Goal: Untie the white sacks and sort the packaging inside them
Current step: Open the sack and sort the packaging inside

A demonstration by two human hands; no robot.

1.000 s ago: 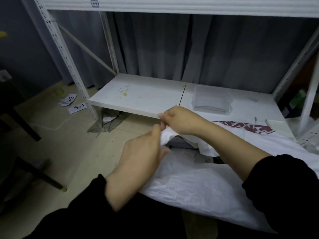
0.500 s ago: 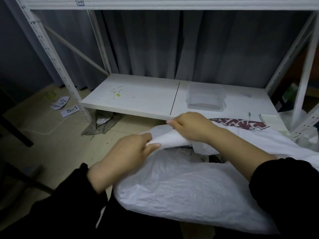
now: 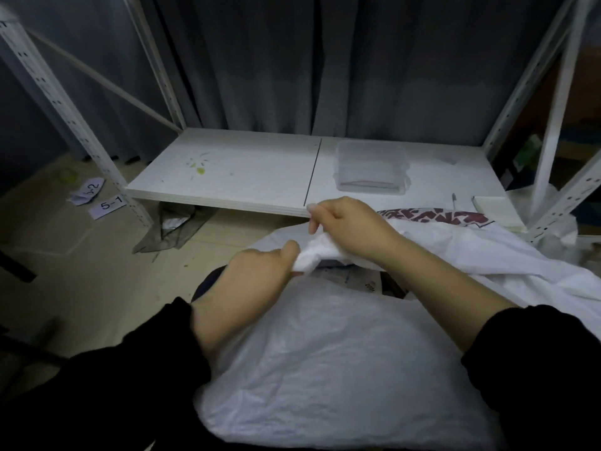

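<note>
A view from the person's head, looking down at two bare forearms in black sleeves. A large white sack (image 3: 325,369) of crinkled woven plastic lies across the lower middle and lower right of the frame, filling most of the foreground. Its twisted neck (image 3: 313,257) rises to the centre of the frame, and both hands meet there. The left hand (image 3: 257,275), just left of centre, grips the end of the neck with its thumb laid on top and its fingers curled underneath. The right hand (image 3: 348,229), slightly higher and to the right, is closed over the same bunched material from above. The two hands sit just beside each other, with the wad of white fabric between them. Below the neck, a gap in the sack shows some printed packaging (image 3: 353,278), too dim to read. Behind the right forearm, at centre right, lies another white sack with a dark red print (image 3: 439,219). Across the middle of the frame runs a low white shelf (image 3: 244,174) carrying a clear plastic box (image 3: 372,167), with a pen (image 3: 454,200) and a notepad (image 3: 494,211) at its right end. A grey curtain (image 3: 292,60) hangs behind. On the floor at left lies a paper label (image 3: 109,205) reading 5-1.
</note>
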